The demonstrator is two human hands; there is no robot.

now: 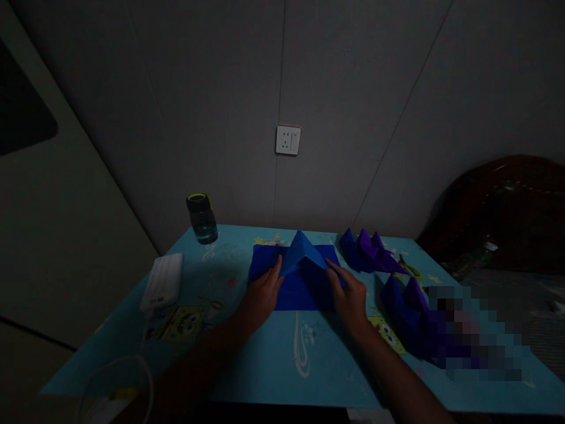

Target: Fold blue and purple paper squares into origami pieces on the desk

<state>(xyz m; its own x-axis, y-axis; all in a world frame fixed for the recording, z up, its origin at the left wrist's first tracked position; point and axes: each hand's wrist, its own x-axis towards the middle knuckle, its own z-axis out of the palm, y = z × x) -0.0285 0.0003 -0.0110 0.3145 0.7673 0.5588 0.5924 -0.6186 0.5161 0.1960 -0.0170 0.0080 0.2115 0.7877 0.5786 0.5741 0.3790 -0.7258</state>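
A lighter blue folded paper point(300, 250) with a raised peak is held up between my two hands. My left hand point(265, 294) is closed on its left corner, thumb and fingers pinching the edge. On the opposite corner, my right hand point(348, 291) grips the paper with its fingers pressed together. Beneath the folded piece, a dark blue sheet point(295, 297) lies flat on the table. Several blue and purple folded paper boats point(368, 250) stand at the back right, and more folded boats point(408, 315) lie nearer, right of my right hand.
The light blue patterned table point(247, 377) meets a grey wall with a socket point(288, 140). A water bottle point(202, 219) stands at the back left, near a white power bank point(162, 281) with a cable. Scissors point(410, 268) lie by the back boats. A pixelated patch covers the right side.
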